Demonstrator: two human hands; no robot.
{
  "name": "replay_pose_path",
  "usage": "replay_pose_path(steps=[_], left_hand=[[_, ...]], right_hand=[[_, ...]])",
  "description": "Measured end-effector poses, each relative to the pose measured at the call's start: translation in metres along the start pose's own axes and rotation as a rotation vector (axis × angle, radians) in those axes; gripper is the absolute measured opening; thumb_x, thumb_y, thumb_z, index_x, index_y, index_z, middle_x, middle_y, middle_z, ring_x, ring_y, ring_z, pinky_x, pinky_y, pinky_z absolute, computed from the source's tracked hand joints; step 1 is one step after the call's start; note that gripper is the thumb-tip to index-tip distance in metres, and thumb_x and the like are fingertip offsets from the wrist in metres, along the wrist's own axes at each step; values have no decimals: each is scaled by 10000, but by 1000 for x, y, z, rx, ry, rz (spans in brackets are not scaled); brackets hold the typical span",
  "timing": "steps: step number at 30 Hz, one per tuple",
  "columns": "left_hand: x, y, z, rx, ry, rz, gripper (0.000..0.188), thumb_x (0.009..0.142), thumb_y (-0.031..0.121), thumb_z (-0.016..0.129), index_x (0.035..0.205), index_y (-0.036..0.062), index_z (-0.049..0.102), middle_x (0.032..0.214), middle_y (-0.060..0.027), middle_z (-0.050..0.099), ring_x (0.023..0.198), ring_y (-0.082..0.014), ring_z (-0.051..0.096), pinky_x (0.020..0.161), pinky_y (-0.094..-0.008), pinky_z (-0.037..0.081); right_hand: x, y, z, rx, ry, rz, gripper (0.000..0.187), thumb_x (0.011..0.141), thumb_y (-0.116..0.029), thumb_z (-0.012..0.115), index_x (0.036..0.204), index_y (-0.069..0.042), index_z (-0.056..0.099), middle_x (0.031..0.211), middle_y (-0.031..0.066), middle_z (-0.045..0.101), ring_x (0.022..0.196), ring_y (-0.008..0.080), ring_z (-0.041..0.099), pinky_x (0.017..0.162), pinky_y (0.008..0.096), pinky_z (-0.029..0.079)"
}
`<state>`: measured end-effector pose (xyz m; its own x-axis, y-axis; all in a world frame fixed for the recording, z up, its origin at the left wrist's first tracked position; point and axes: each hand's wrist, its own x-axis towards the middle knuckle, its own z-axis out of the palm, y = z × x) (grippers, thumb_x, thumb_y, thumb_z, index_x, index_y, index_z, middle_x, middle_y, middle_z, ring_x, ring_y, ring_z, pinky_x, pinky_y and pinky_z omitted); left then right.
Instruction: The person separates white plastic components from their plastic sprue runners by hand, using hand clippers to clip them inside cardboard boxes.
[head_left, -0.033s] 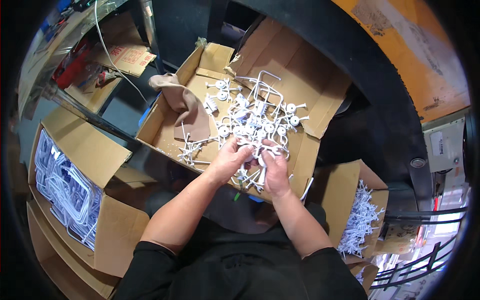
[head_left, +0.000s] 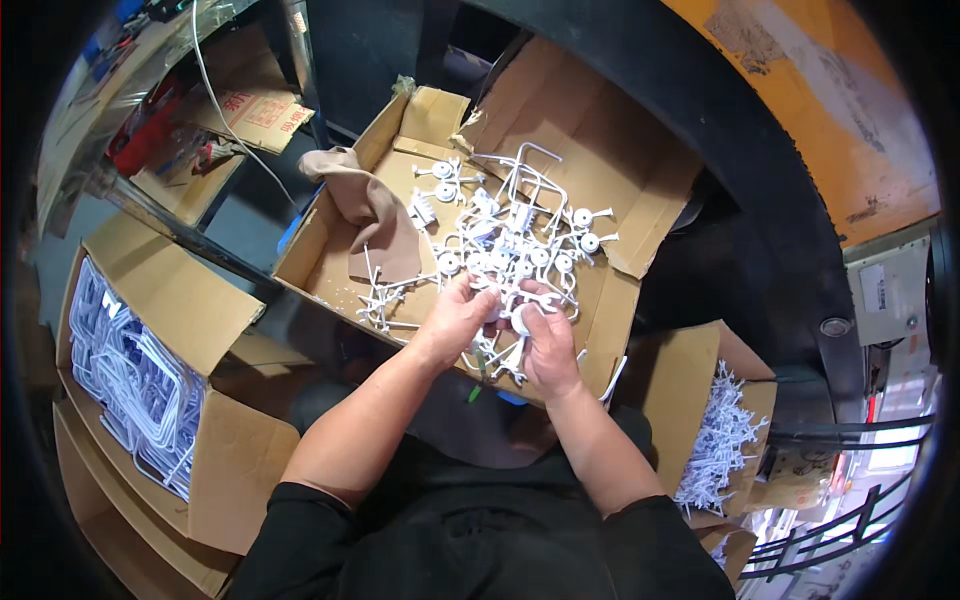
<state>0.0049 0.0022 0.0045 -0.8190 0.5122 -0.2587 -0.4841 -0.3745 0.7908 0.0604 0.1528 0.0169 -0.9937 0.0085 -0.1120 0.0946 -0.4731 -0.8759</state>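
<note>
My left hand is closed, its thumb and fingers pinching a white plastic fitting with a forked end. My right hand, also closed, grips a white plastic piece with a round disc at its thumb. The two hands nearly meet over the near side of a shallow cardboard box. Beyond them lies a pile of white fittings with round wheels and forked arms, along with bent white rods. My fingers partly hide the held pieces, so whether they are joined cannot be told.
A brown cloth drapes over the box's left side. Left of me, an open carton holds bent white rods. On the right, another carton holds small white forked pieces. A dark curved machine frame stands beyond the box.
My right hand's grip has shifted slightly, and the white disc at its thumb now shows more fully. The forked parts between my fingers have turned a little.
</note>
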Motion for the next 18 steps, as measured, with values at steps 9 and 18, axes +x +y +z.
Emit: replay_pose_path(steps=[9,18], left_hand=[[-1,27,-8,-208,300,195,307,969,307,541,1149,82,434,879,-34,553,591,-120,585,460,-230,487],[0,15,-6,-155,264,235,301,974,344,531,1035,57,465,744,-26,551,534,-97,542,427,-228,447]], right_hand=[[-65,-14,19,-1378,-497,277,599,882,-298,629,1328,28,399,1283,229,507,1184,354,506,988,413,412],[-60,8,13,-1130,-204,-115,238,913,-177,541,1086,-13,544,1052,213,590,1012,363,573,890,412,462]])
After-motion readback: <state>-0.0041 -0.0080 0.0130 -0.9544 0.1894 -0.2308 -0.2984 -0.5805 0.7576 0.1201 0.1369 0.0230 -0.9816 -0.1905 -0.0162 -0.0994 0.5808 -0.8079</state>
